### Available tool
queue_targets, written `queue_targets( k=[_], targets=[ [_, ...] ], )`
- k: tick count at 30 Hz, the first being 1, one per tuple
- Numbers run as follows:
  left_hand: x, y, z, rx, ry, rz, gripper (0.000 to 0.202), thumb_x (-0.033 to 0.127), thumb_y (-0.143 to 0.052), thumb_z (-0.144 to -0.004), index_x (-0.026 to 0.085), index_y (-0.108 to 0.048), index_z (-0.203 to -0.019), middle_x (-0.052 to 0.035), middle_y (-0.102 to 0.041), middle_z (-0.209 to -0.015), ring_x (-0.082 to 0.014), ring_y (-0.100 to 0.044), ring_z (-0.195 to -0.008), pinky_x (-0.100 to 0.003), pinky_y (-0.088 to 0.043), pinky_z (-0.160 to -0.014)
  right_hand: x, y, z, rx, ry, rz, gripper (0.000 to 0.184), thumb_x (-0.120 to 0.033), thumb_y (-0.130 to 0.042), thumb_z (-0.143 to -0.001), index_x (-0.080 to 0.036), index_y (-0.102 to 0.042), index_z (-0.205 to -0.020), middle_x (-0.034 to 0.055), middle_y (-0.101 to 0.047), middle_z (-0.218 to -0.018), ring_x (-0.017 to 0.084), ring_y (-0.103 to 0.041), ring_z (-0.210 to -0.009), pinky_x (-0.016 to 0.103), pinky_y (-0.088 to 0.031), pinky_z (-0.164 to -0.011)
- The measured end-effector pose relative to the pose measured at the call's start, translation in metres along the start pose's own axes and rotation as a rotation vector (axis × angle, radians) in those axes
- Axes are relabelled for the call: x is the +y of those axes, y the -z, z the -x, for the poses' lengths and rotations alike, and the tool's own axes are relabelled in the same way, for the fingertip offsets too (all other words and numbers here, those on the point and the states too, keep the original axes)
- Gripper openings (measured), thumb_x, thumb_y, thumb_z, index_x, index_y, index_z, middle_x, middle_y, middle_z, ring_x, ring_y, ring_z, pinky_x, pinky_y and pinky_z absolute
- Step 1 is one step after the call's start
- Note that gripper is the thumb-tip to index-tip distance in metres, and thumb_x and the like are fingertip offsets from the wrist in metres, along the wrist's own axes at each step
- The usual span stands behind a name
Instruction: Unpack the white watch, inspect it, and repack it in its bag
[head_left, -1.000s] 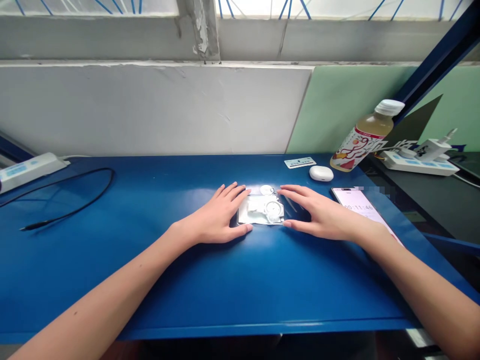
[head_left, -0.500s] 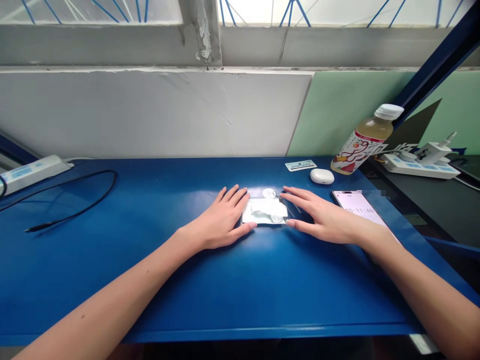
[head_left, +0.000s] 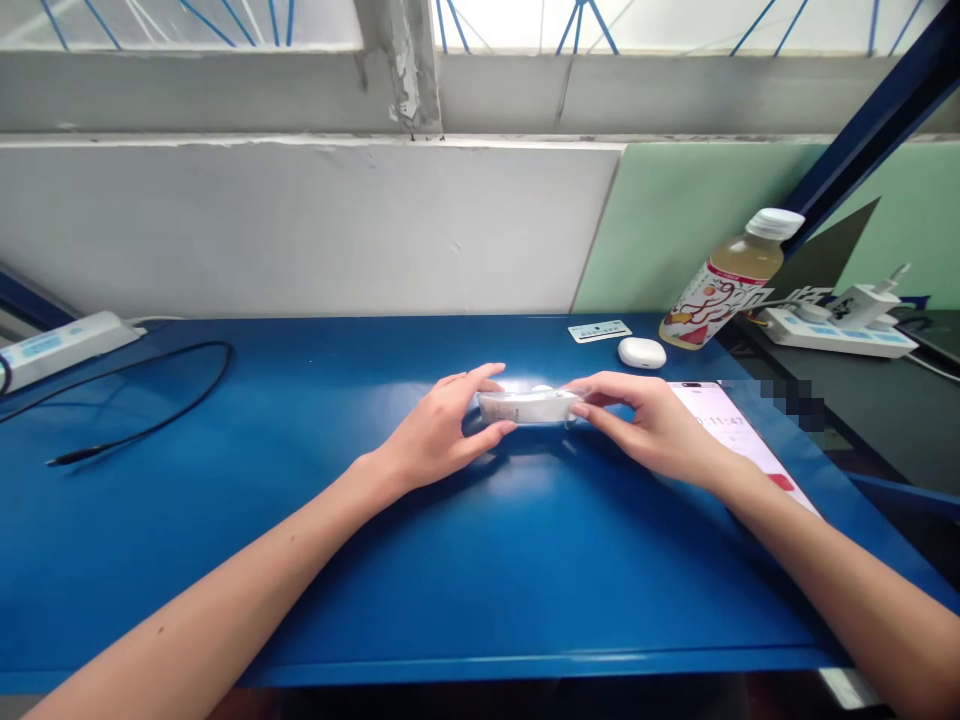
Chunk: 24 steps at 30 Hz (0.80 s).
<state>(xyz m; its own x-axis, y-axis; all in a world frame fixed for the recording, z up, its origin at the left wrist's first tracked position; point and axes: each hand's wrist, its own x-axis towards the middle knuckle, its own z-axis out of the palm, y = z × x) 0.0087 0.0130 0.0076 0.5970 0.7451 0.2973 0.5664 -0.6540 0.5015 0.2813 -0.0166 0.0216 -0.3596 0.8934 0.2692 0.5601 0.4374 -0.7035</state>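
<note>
A small clear plastic packet [head_left: 529, 408] with something white in it is tilted up over the blue table, its near long side facing me. Printing too small to read marks its left part. My left hand [head_left: 442, 425] has the packet's left end between its thumb in front and its curled fingers behind, while the index finger stretches over the top. At the right end, my right hand [head_left: 649, 420] pinches the packet between thumb and fingers. What exactly the white contents are, I cannot make out.
Behind my right hand are a white earbud case [head_left: 642, 352], a printed card [head_left: 600, 331] and a leaning drink bottle [head_left: 724, 285]. A lit phone [head_left: 742, 430] lies partly under my right forearm. At left are a black cable [head_left: 187, 405] and a power strip [head_left: 71, 345].
The packet lay flat between my open hands and is now raised and tipped on edge. My fingers have closed on both its ends. My right hand has shifted slightly, uncovering more of the phone.
</note>
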Motion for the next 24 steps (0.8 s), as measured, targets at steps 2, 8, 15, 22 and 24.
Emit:
queue_targets(
  k=[2,8,15,22,24],
  targets=[
    [0.000,-0.001,0.001,-0.007,0.011,0.029,0.076,0.041,-0.065,-0.088,0.018,-0.028,-0.151,-0.0122,-0.063,-0.130,-0.0274,-0.060,-0.117,-0.040,-0.048,-0.099,0.002,-0.002,-0.001,0.019,-0.095,-0.114,0.030,-0.043,-0.058,-0.092,-0.020,-0.066,-0.110,0.0076,-0.076,-0.096,0.024,-0.072,-0.084,0.038,-0.061,-0.076],
    [-0.003,-0.001,0.001,-0.122,0.005,0.007,0.073,0.042,-0.066,-0.087,0.023,-0.033,-0.149,-0.0122,-0.048,-0.147,-0.0306,-0.049,-0.132,-0.045,-0.043,-0.108,0.008,-0.007,0.000,-0.035,-0.133,-0.102,0.043,-0.041,-0.054,-0.095,-0.023,-0.048,-0.133,0.0043,-0.075,-0.088,0.022,-0.073,-0.076,0.039,-0.061,-0.075],
    [-0.003,0.001,0.003,-0.239,0.065,-0.089,0.073,0.055,-0.060,-0.088,0.015,-0.041,-0.147,-0.0191,-0.036,-0.154,-0.0379,-0.030,-0.144,-0.052,-0.035,-0.114,0.010,0.000,0.004,-0.181,0.110,0.428,0.059,-0.053,-0.053,-0.092,-0.020,-0.048,-0.141,0.0175,-0.047,-0.149,0.035,-0.052,-0.131,0.051,-0.046,-0.106],
    [-0.002,0.008,0.001,-0.313,0.107,-0.120,0.085,0.071,-0.050,-0.088,0.017,-0.034,-0.152,-0.0163,-0.030,-0.159,-0.0370,-0.021,-0.148,-0.053,-0.028,-0.117,0.014,0.003,0.004,-0.301,0.024,0.440,0.077,-0.064,-0.054,-0.087,-0.014,-0.046,-0.145,0.0192,-0.044,-0.152,0.037,-0.043,-0.138,0.054,-0.041,-0.111],
    [-0.004,0.012,0.000,-0.346,0.107,-0.129,0.089,0.074,-0.049,-0.087,0.017,-0.032,-0.153,-0.0147,-0.029,-0.160,-0.0352,-0.020,-0.149,-0.051,-0.027,-0.118,0.014,0.003,0.004,-0.311,0.008,0.437,0.077,-0.065,-0.054,-0.087,-0.014,-0.048,-0.144,0.0196,-0.045,-0.151,0.037,-0.044,-0.138,0.054,-0.040,-0.112]
  ],
)
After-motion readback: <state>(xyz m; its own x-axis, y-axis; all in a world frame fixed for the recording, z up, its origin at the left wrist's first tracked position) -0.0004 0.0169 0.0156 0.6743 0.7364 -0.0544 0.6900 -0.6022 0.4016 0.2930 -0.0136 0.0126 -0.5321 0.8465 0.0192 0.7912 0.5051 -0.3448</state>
